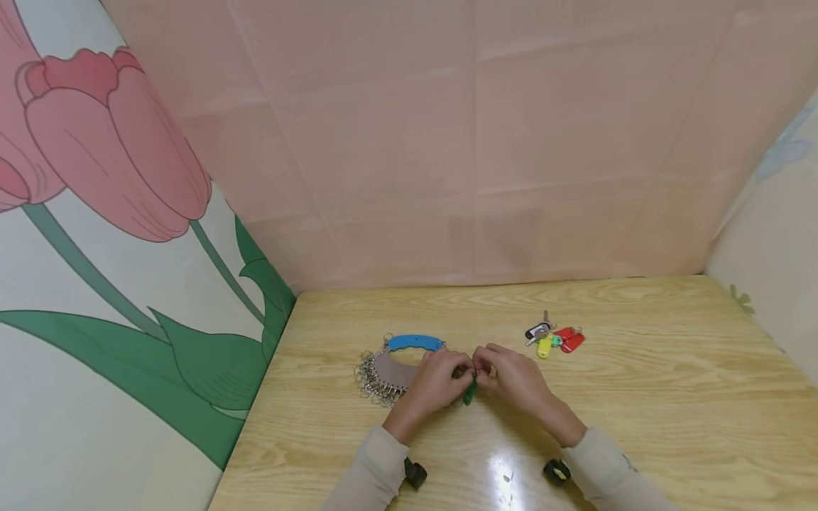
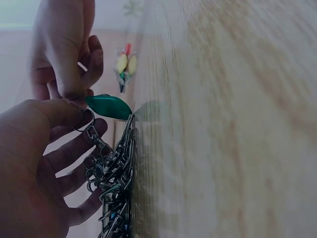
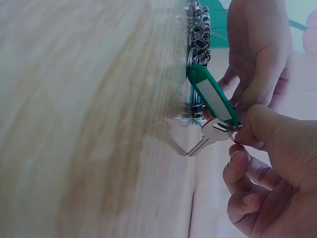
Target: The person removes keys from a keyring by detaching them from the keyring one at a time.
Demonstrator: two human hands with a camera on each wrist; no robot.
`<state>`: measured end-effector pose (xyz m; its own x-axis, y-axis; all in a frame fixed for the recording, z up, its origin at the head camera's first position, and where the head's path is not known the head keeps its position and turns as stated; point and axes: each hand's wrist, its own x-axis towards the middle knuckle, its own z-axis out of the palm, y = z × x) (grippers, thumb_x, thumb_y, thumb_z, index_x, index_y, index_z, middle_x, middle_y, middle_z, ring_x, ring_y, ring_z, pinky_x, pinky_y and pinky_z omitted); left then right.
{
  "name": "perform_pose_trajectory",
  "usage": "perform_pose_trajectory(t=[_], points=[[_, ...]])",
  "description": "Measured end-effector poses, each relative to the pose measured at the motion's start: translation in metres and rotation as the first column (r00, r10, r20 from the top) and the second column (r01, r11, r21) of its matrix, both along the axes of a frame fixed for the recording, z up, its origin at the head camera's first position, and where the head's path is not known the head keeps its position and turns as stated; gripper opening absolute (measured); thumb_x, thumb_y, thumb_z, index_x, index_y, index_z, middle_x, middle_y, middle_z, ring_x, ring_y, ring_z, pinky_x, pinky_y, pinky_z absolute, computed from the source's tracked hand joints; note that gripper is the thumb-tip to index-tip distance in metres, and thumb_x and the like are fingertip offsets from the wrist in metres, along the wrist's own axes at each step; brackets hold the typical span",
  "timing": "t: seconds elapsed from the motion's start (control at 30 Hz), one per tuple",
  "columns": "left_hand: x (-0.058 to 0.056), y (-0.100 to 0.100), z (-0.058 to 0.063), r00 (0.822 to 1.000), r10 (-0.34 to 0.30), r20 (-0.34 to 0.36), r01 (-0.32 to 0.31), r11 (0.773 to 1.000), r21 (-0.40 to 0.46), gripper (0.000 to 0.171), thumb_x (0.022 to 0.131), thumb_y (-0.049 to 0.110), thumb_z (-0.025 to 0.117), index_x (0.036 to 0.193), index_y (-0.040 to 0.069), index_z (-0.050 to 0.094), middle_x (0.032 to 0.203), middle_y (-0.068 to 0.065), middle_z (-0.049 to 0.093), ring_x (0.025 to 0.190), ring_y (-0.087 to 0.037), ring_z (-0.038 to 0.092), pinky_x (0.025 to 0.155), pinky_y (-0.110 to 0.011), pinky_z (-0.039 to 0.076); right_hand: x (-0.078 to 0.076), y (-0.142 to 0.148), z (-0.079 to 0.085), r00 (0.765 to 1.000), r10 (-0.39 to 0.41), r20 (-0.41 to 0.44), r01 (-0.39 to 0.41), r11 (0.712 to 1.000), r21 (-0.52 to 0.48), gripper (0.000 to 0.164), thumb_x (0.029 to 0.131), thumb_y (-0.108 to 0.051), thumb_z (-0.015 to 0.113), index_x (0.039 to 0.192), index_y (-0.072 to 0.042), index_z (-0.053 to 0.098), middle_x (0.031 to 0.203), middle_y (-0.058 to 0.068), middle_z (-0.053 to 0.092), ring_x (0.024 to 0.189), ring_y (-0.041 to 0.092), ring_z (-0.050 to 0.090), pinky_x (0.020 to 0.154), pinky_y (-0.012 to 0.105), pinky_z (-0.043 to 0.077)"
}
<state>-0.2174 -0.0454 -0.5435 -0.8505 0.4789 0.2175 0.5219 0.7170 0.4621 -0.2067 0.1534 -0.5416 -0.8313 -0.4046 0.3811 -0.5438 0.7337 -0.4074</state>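
A large key ring holder, with a blue handle, a curved brown-grey plate and many metal clip rings, lies partly under my left hand. My left thumb and forefinger pinch one small split ring at its right end. Close against it, my right hand pinches a ring that carries a green key tag with a white label and a silver key. The fingertips of both hands nearly meet, and whether the two rings are linked is hidden.
Farther back to the right lies a small group of keys with tags: a yellow tag, a red tag and a black tag. The wooden table meets a pink cloth wall at the back.
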Motion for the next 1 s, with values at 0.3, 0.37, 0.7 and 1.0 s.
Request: perform_pose_trajectory(t=[0.3, 0.37, 0.7, 1.0], points=[[-0.0007, 0.0002, 0.0005, 1.000, 0.003, -0.007, -0.003, 1.000, -0.003, 0.015, 0.106, 0.030, 0.066, 0.106, 0.028, 0.082, 0.100, 0.016, 0.078, 0.092, -0.003, 0.062, 0.092, -0.032, 0.044, 0.0001, 0.0003, 0.0006, 1.000, 0.011, 0.013, -0.011, 1.000, -0.008, 0.024, 0.086, -0.009, 0.083, 0.087, -0.024, 0.064, 0.082, -0.013, 0.059, 0.065, 0.000, 0.045, 0.055, 0.020, 0.037], [-0.0007, 0.0003, 0.0004, 1.000, 0.004, -0.006, -0.004, 1.000, -0.009, 0.016, 0.106, 0.030, 0.066, 0.107, 0.028, 0.082, 0.101, 0.016, 0.078, 0.094, -0.003, 0.062, 0.092, -0.032, 0.044, -0.0002, 0.0006, 0.0007, 0.999, 0.013, 0.034, -0.013, 1.000, -0.001, 0.023, 0.087, -0.010, 0.083, 0.088, -0.024, 0.064, 0.083, -0.013, 0.059, 0.065, 0.000, 0.046, 0.055, 0.020, 0.037], [-0.0005, 0.0000, 0.0002, 1.000, 0.000, 0.017, 0.000, 1.000, -0.001, 0.017, 0.107, 0.033, 0.065, 0.107, 0.029, 0.081, 0.102, 0.017, 0.078, 0.097, -0.004, 0.063, 0.094, -0.034, 0.044, -0.0004, 0.0018, 0.0021, 0.996, 0.020, 0.088, -0.022, 0.999, 0.024, 0.019, 0.090, -0.012, 0.080, 0.091, -0.023, 0.064, 0.087, -0.013, 0.061, 0.068, 0.001, 0.049, 0.057, 0.021, 0.039], [-0.0015, -0.0020, 0.0014, 0.998, 0.005, 0.061, -0.008, 0.998, 0.060, 0.017, 0.108, 0.030, 0.064, 0.111, 0.029, 0.080, 0.106, 0.017, 0.078, 0.102, -0.005, 0.066, 0.100, -0.039, 0.046, -0.0010, 0.0013, 0.0022, 0.996, 0.005, 0.087, -0.002, 0.999, -0.035, 0.014, 0.095, -0.010, 0.078, 0.097, -0.019, 0.067, 0.090, -0.008, 0.068, 0.067, 0.000, 0.049, 0.056, 0.021, 0.041]])
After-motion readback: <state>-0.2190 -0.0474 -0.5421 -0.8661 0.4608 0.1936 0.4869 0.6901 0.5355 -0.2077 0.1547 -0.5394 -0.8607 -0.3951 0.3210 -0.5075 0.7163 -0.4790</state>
